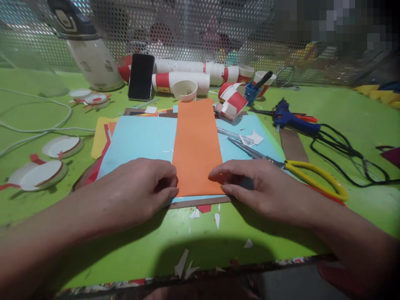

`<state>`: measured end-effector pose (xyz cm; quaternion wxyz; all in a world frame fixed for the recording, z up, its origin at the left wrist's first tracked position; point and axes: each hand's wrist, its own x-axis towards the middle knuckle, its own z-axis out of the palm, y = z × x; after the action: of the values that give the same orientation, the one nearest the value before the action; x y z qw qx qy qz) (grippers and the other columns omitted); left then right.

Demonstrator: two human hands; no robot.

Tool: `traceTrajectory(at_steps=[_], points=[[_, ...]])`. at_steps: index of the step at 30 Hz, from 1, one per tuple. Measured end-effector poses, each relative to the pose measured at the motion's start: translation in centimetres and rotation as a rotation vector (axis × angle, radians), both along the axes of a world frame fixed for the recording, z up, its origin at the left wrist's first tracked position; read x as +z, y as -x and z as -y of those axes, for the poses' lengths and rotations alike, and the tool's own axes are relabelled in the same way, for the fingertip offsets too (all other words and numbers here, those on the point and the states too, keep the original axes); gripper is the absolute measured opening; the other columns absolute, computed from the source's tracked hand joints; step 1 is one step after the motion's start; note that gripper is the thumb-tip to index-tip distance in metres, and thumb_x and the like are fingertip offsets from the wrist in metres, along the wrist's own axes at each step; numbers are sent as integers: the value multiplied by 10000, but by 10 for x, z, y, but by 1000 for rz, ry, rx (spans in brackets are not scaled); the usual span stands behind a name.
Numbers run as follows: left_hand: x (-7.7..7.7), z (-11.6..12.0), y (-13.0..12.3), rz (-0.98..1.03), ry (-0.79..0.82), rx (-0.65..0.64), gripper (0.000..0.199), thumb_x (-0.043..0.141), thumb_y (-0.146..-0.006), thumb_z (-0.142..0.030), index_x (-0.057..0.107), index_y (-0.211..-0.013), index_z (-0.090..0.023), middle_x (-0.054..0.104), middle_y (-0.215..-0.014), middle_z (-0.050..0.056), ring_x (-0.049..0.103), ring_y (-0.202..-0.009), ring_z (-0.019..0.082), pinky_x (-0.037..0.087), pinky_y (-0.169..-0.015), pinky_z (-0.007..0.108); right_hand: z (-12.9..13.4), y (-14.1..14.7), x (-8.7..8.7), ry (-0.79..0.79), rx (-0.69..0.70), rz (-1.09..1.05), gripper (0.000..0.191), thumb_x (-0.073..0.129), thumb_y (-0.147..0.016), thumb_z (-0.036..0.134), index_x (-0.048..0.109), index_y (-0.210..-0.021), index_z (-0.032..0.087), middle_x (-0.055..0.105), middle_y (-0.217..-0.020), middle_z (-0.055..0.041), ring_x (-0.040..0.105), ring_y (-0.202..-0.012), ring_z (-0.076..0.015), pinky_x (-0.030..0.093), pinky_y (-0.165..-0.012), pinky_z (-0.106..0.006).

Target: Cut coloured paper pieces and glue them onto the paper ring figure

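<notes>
A strip of orange paper [196, 141] lies lengthwise over light blue sheets [142, 139] in the middle of the table. My left hand [145, 185] pinches its left edge close to the near corner, the fingers curled together. At the opposite edge, my right hand [250, 183] grips the strip near the right corner, thumb low and index finger resting on the paper. Scissors with yellow handles [315, 179] lie just beyond my right hand, blades on the blue paper. White paper scraps [256, 136] sit near the blades.
A blue glue gun [292, 118] with a black cord is at the right. Behind stand a phone [141, 77], paper cups [233, 100] and a large bottle [93, 62] before a perforated metal screen. Cut cup bottoms [40, 173] and a white cable [46, 131] lie left.
</notes>
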<state>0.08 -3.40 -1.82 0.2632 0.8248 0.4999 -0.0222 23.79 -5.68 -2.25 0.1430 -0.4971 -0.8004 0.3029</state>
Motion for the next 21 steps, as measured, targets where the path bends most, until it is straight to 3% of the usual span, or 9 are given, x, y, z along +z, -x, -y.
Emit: traceTrajectory(at_steps=[21], points=[[-8,-2,4,1,-22,-40,181,488,-803,-274,535,-637,-219,585,-599,1,496,-522,151,308,-468,277,1,0,-2,-121,65,149,291,496,-860,123,632,-1100,215,700,-1016,-59,632,-843,-186,452,-659,-269]])
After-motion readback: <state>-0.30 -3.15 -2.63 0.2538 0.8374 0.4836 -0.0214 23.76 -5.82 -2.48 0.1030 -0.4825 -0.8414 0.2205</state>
